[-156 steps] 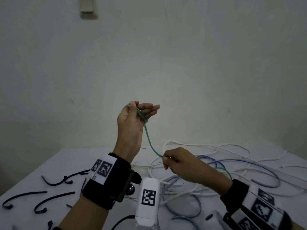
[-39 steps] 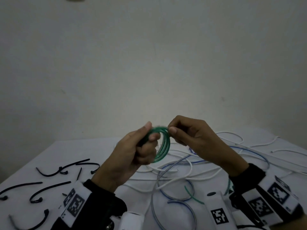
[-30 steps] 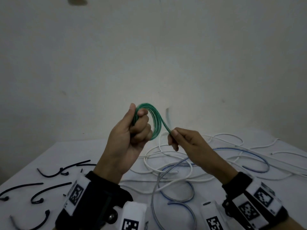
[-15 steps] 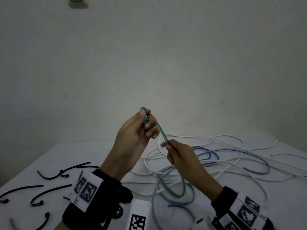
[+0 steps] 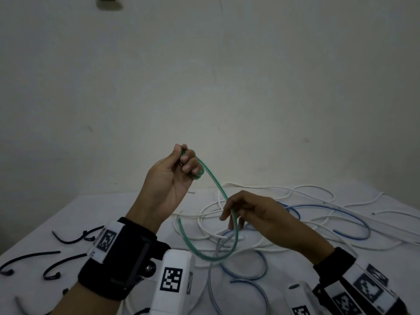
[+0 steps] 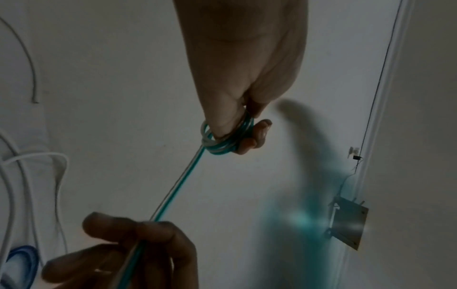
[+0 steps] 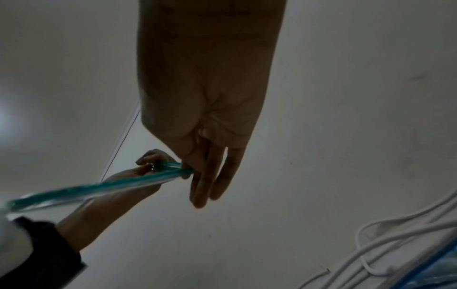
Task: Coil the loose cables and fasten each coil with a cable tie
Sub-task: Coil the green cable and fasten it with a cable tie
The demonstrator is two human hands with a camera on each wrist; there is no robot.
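My left hand (image 5: 181,164) is raised above the table and grips a small coil of green cable (image 6: 225,146) between thumb and curled fingers. The free green cable (image 5: 218,187) runs down from it to my right hand (image 5: 234,214), which pinches it lower and to the right. Below that hand the cable hangs in a loose loop (image 5: 209,255) whose end curls up left. In the right wrist view the green cable (image 7: 99,187) passes under the right hand's thumb (image 7: 188,166). Black cable ties (image 5: 68,239) lie on the table's left part.
A tangle of white cables (image 5: 261,194) and blue cables (image 5: 329,208) covers the white table (image 5: 102,208) in the middle and right. A pale wall stands close behind the table. More black ties (image 5: 27,258) lie near the left front edge.
The right hand has slid down along the green cable, away from the left hand. The loose green loop now hangs lower over the table. The left hand stays raised with its coil.
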